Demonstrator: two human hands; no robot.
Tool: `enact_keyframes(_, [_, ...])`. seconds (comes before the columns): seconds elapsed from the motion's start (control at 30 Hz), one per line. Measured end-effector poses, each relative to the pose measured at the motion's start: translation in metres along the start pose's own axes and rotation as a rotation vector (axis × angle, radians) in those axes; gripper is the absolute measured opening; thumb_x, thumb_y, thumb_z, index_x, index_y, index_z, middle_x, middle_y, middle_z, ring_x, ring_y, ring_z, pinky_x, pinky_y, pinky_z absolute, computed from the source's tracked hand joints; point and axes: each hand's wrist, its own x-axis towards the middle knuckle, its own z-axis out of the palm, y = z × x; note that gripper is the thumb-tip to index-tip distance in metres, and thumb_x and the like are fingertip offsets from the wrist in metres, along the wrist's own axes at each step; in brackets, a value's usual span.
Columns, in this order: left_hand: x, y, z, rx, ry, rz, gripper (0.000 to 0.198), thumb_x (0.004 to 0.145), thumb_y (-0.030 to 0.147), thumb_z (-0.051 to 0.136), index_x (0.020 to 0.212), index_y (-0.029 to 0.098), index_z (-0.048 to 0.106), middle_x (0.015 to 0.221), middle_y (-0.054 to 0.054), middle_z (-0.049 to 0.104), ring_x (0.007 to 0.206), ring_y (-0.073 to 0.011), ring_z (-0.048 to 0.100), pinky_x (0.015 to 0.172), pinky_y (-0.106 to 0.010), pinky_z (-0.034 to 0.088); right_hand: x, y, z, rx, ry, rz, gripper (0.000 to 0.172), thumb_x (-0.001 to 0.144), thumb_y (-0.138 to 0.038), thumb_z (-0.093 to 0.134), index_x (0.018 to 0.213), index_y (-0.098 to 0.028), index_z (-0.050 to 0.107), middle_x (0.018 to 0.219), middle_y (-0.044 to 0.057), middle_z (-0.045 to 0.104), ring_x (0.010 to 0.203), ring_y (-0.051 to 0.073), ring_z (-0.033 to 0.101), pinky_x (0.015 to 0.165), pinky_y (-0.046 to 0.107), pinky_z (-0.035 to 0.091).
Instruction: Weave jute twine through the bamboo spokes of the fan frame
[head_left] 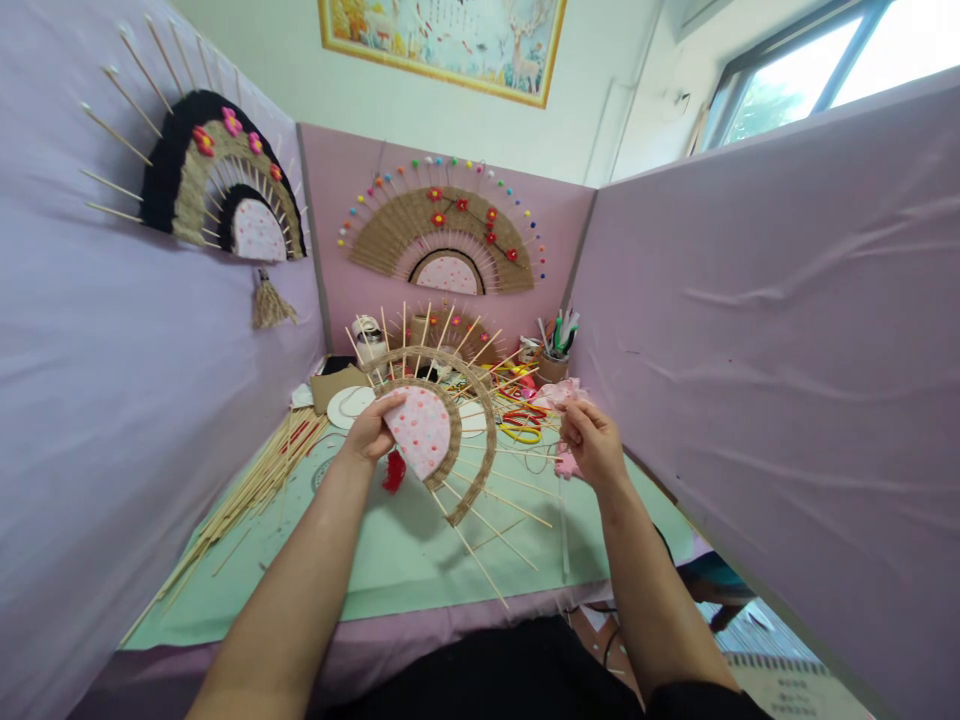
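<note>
Left hand (373,425) is clamped on the fan (421,435), thumb over the dotted fabric, other fingers hidden behind. Right hand (592,440) has its fingertips pinched together, can't make out on what. Fan's held over the table (360,585), in from the front edge: rounded, brown cord-like bands, bare sticks radiating. Loose sticks (247,485) line the table's left edge.

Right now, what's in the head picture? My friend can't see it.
Someone's left hand holds a stick-and-cord fan with a spotted center above a green table; the right hand, pinched, is beside it. Two flowered fans hang on partitions.
</note>
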Motion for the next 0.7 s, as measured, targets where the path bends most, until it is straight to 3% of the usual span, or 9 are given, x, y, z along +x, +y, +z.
enact_keyframes(0.3, [0.005, -0.002, -0.003, -0.105, -0.018, 0.038, 0.028, 0.075, 0.000, 0.053, 0.099, 0.009, 0.064, 0.080, -0.009, 0.074, 0.076, -0.0187, 0.071, 0.080, -0.029, 0.056, -0.012, 0.019, 0.011, -0.037, -0.103, 0.070, 0.023, 0.075, -0.035, 0.063, 0.090, -0.019, 0.072, 0.051, -0.005, 0.036, 0.048, 0.009, 0.028, 0.047, 0.025, 0.019])
enact_keyframes(0.43, [0.006, -0.001, -0.001, -0.146, 0.026, 0.041, 0.035, 0.076, 0.001, 0.053, 0.109, 0.008, 0.062, 0.085, -0.010, 0.074, 0.080, -0.0193, 0.071, 0.083, -0.029, 0.055, -0.020, 0.029, 0.020, -0.170, -0.147, 0.094, 0.024, 0.075, -0.035, 0.065, 0.093, -0.021, 0.073, 0.058, -0.002, 0.047, 0.053, 0.010, 0.034, 0.050, 0.025, 0.025])
enact_keyframes(0.7, [0.005, -0.002, -0.001, -0.152, 0.017, 0.069, 0.025, 0.076, 0.001, 0.054, 0.097, 0.007, 0.065, 0.088, -0.012, 0.073, 0.083, -0.0200, 0.070, 0.085, -0.031, 0.055, -0.028, 0.021, 0.029, -0.318, -0.294, 0.148, 0.026, 0.074, -0.037, 0.066, 0.095, -0.023, 0.075, 0.061, 0.000, 0.054, 0.057, 0.013, 0.041, 0.056, 0.027, 0.032])
